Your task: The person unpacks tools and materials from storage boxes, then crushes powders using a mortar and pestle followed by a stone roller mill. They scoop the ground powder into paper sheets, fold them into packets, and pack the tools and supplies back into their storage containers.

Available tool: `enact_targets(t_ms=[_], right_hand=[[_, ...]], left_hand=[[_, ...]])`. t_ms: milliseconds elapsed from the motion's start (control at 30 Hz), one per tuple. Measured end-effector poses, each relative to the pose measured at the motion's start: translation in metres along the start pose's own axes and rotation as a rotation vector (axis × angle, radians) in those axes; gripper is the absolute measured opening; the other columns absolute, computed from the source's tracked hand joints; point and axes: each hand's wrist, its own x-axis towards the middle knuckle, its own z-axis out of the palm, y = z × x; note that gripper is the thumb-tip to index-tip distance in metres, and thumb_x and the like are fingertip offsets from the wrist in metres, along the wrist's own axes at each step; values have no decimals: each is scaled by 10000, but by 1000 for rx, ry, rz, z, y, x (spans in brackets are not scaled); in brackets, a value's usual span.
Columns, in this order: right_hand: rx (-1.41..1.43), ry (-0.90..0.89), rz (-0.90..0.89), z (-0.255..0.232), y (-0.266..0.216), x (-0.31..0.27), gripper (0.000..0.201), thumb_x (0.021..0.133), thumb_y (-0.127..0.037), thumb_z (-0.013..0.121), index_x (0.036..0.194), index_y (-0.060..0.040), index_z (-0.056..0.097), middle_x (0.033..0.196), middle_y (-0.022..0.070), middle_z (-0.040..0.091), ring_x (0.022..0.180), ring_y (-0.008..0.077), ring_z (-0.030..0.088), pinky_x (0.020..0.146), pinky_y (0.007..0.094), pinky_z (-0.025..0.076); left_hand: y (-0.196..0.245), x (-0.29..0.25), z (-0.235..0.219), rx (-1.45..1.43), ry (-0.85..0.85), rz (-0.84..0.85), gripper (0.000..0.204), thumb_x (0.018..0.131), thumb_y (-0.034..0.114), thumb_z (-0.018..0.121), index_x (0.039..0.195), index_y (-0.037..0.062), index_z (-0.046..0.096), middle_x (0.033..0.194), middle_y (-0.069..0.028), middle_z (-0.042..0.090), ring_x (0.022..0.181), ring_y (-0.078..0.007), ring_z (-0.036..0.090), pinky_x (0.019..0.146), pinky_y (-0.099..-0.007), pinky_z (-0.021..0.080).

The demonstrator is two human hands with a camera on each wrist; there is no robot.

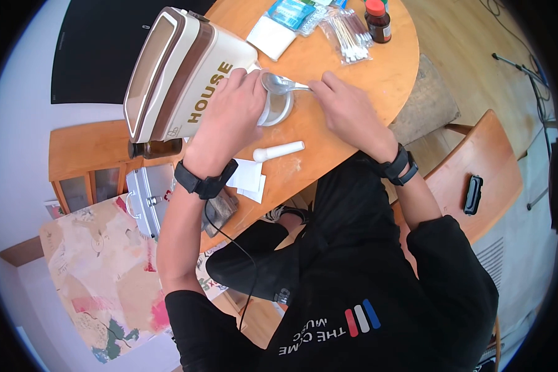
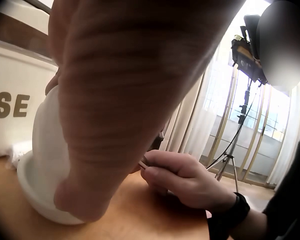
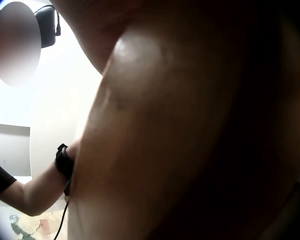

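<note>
My left hand (image 1: pixel 229 111) grips a smooth white mortar (image 2: pixel 49 140), tilted over a shallow white dish (image 2: pixel 27 187) on the table; the hand covers much of the mortar in the head view. A metal spoon (image 1: pixel 279 84) reaches over the dish with its bowl beside the left fingers. Its handle end is pinched between the thumb and fingers of my right hand (image 1: pixel 354 113). Toward me on the tabletop lies a white pestle (image 1: pixel 279 151). In the right wrist view, the right hand's own skin fills most of the picture, hiding the spoon.
A cream box marked HOUSE (image 1: pixel 198 80) stands left of the dish. White paper sheets (image 1: pixel 248 177) lie near the table's front edge. Further back are a bag of cotton swabs (image 1: pixel 348 37), a brown bottle with red cap (image 1: pixel 378 23) and blue packets (image 1: pixel 290 12).
</note>
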Motion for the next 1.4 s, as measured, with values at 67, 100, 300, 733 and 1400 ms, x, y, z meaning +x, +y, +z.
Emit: enact_targets(t_ms=[67,100,300,733,1400], right_hand=[[18,-8,4,2,1,0,104,913,6,572,1015,-12,573,919,154,545,783,373,618,661,461,500],[21,-11,3,2,0,0,104,913,6,572,1015,-12,573,919,154,545,783,373,618,661,461,500],[72,65,35,2,2,0,171,926,-13,599,1097,-6,594,939,151,556,794,374,618,667,463,499],[104,103,91,1,1,1,150,982,-58,603,1126,-17,615,943,159,556,803,395,604,677,480,486],[-710,-345,-604,21,-114,44,76,766,-108,698,811,-62,657,839,62,557,781,192,633,638,319,479]], left_hand=[[-4,1,4,41,68,22,728,600,-32,787,1291,-23,558,1231,-130,614,1164,-316,554,1000,-401,485],[-6,0,4,89,134,48,668,589,-31,787,1226,-26,586,1132,-104,626,1068,-278,577,928,-364,501],[0,-5,0,190,106,12,801,589,-20,799,1344,-34,531,1170,-124,631,1108,-294,579,932,-372,502],[-5,-21,11,341,129,-134,834,625,27,825,1395,-29,509,1320,-165,609,1237,-364,548,1048,-420,473],[21,-118,104,-740,590,-707,920,703,208,867,1465,-55,423,1324,-241,599,1269,-407,527,1081,-454,446]])
